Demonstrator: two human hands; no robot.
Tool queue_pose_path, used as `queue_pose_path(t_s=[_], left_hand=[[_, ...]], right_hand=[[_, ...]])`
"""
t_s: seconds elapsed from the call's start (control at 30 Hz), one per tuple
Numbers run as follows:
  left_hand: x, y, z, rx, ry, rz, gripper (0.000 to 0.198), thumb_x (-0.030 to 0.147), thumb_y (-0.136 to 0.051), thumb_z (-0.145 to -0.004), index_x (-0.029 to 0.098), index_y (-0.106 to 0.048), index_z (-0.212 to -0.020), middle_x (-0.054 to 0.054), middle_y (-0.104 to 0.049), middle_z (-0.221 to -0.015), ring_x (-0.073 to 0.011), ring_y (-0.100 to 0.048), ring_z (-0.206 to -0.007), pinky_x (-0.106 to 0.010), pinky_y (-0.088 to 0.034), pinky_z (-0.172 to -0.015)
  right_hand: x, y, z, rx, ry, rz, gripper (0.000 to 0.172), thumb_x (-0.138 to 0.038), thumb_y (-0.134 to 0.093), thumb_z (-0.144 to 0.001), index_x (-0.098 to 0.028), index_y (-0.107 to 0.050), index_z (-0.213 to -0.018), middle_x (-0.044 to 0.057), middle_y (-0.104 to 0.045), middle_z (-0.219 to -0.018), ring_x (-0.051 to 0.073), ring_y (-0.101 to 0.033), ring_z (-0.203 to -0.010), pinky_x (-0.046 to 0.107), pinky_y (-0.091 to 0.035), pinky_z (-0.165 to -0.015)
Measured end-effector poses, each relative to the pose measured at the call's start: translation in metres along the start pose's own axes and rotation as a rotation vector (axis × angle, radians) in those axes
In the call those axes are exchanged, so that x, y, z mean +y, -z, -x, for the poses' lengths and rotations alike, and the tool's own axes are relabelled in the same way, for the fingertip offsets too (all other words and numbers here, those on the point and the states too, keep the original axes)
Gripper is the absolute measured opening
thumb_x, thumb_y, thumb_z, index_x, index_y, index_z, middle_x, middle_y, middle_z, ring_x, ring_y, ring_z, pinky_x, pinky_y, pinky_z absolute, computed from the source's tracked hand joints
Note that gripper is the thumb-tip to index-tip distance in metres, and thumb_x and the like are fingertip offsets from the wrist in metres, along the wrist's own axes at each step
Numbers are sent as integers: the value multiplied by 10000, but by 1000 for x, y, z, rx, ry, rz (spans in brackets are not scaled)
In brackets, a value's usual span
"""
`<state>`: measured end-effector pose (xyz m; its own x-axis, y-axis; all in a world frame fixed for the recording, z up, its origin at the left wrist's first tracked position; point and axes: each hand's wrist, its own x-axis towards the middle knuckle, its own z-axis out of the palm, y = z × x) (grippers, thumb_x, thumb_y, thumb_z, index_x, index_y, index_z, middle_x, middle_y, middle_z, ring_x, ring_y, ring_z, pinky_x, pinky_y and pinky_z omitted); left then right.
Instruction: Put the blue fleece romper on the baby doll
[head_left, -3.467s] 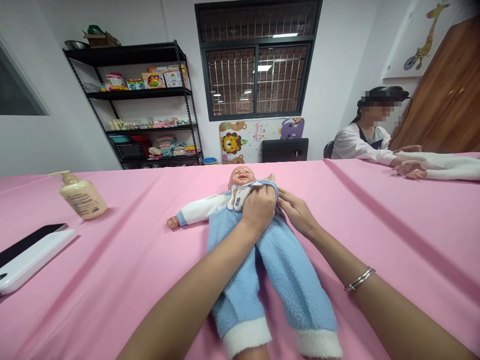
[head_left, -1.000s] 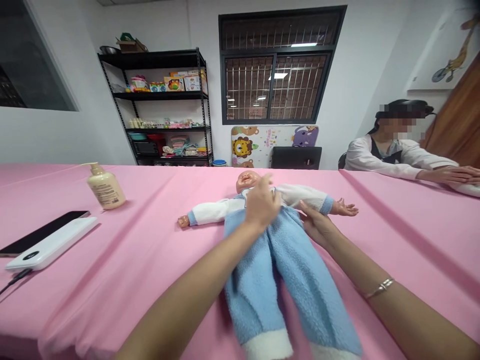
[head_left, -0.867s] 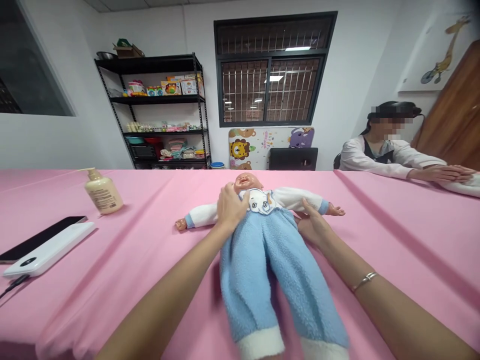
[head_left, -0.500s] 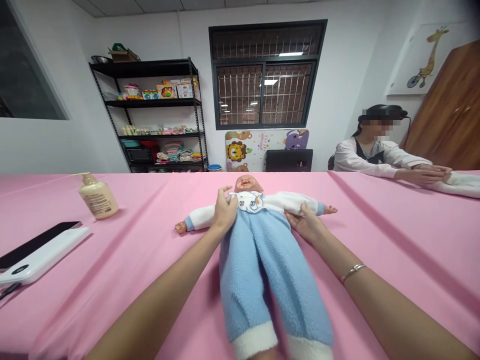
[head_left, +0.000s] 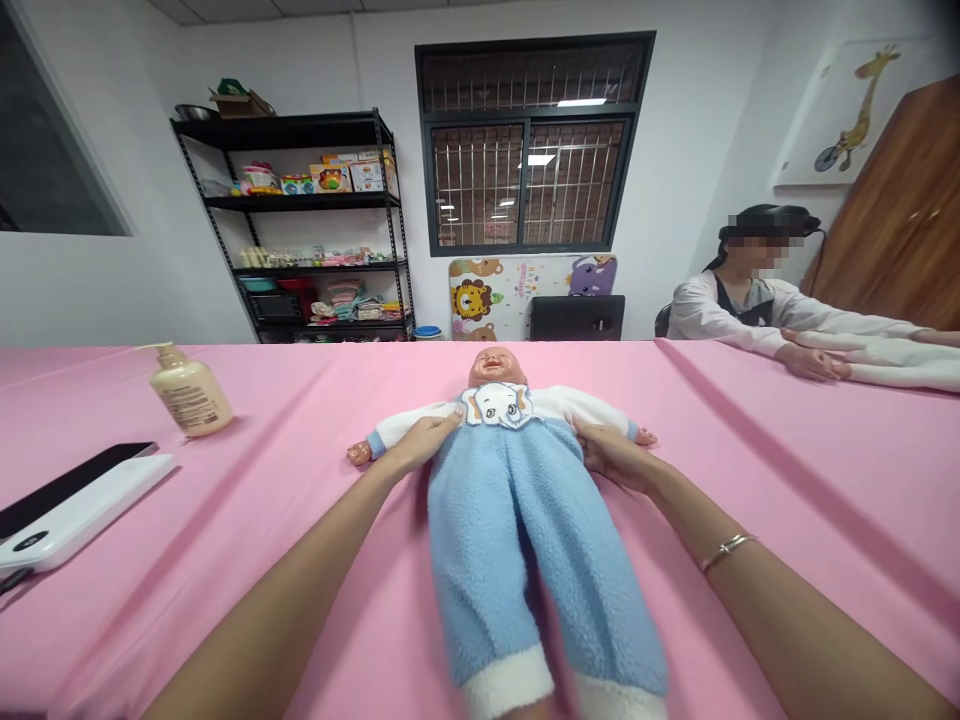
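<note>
A baby doll (head_left: pixel 498 367) lies on its back, head away from me, arms spread to both sides. It wears a fleece romper (head_left: pixel 487 520) with blue legs, white sleeves and cuffs, and an elephant face on the chest. My left hand (head_left: pixel 426 440) is closed at the doll's left-hand side in the picture, thumb on the front near the armpit, fingers hidden behind the cloth. On the opposite side, my right hand (head_left: pixel 616 458) grips the doll below its sleeve, thumb on top and fingers partly under the body.
A pink cloth (head_left: pixel 300 560) covers the table. To the left stand a pump bottle (head_left: pixel 191 395), a dark phone (head_left: pixel 71 487) and a white power bank (head_left: pixel 90 510) with a cable. At right, another person (head_left: pixel 739 300) handles white cloth (head_left: pixel 900 360). Shelves (head_left: pixel 300 200) stand behind.
My left hand has slid down from the doll's collar to its side. My right hand has moved in from the sleeve to the torso. The elephant chest piece lies flatter now.
</note>
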<state>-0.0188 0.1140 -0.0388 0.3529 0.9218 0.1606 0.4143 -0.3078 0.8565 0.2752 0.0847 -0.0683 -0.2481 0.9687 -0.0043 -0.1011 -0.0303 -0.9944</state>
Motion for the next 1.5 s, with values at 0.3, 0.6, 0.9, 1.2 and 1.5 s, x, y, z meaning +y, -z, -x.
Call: queue_pose_path(t_s=[0.3, 0.6, 0.9, 1.2, 1.5], left_hand=[[1, -6, 1, 228, 23, 222, 391, 515, -635, -640, 143, -546, -717, 11, -525, -691, -127, -444, -630, -228, -325, -594], [-16, 7, -3, 30, -42, -58, 347, 490, -426, -761, 172, -451, -624, 6, -476, -668, -161, -419, -664, -267, -340, -616], [-23, 15, -5, -198, -54, -125, 131, 157, -443, -530, 164, -502, -647, 22, -506, -653, -148, -450, -610, -255, -361, -569], [-9, -11, 4, -61, -120, 242, 382, 182, -606, -629, 144, -555, -1005, -82, -595, -1063, -261, -523, -1022, -372, -412, -897], [-7, -20, 4, -31, -11, 492, 342, 230, -549, -735, 202, -580, -1074, -37, -614, -1064, -224, -541, -992, -322, -412, -899]], right_hand=[[-11, 7, 4, -12, 35, -62, 297, -324, -723, -643, -178, -596, -868, -8, -587, -815, 116, -517, -719, 228, -411, -663], [-3, 2, -6, 172, 227, 504, 418, -410, -704, -578, -189, -350, -606, -63, -322, -593, 84, -296, -563, 227, -243, -529], [10, 12, -15, 81, 167, 642, 431, -517, -591, -681, -179, -359, -550, -52, -308, -558, 81, -253, -542, 249, -192, -520], [6, -13, -9, 140, 36, -137, 340, -310, -767, -548, -176, -561, -783, -29, -579, -688, 115, -517, -640, 234, -384, -602], [8, -21, -12, 40, -56, -213, 335, -317, -772, -557, -187, -638, -836, 24, -681, -812, 191, -605, -812, 291, -455, -735]])
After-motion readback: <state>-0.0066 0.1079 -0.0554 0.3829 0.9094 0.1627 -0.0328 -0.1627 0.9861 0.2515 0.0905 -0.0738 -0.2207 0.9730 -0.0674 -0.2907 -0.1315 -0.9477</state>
